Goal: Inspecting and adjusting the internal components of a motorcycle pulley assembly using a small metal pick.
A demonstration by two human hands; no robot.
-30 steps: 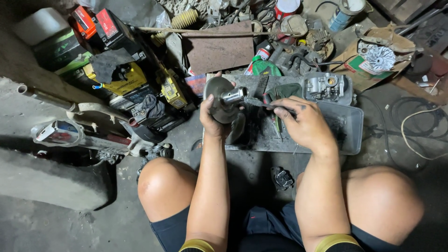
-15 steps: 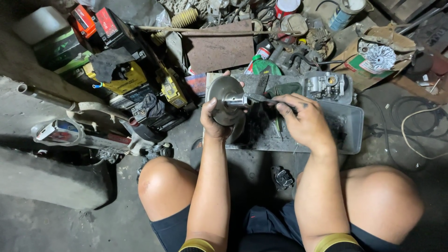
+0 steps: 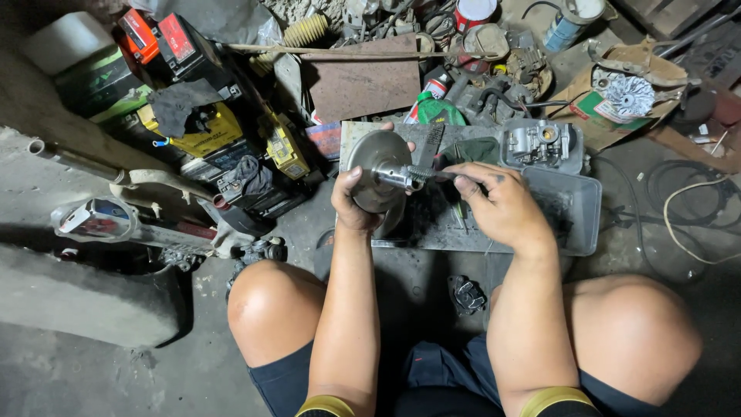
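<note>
Head view: both hands at a pulley over a grey plastic tray [image 3: 577, 207].
I see the round grey metal pulley disc [image 3: 376, 166] gripped upright by the left hand [image 3: 356, 202]; the right hand [image 3: 498, 207] pinches its short splined steel shaft [image 3: 411, 175], above the tray's left end.

Open floor lies only near the body: bare concrete between the knees and out past the left knee, broken by a small black part [image 3: 466, 295] between the legs. Ahead, the grey tray [image 3: 575, 208] blocks the front; its right half has free room. The carburettor [image 3: 540, 143] crowds the tray's far edge. Stacked batteries [image 3: 193, 116] and a pipe [image 3: 166, 179] close off the front left. Cans, rusty plate [image 3: 369, 81] and scrap wall the far side. Loose cable [image 3: 687, 208] loops over the floor at right.
</note>
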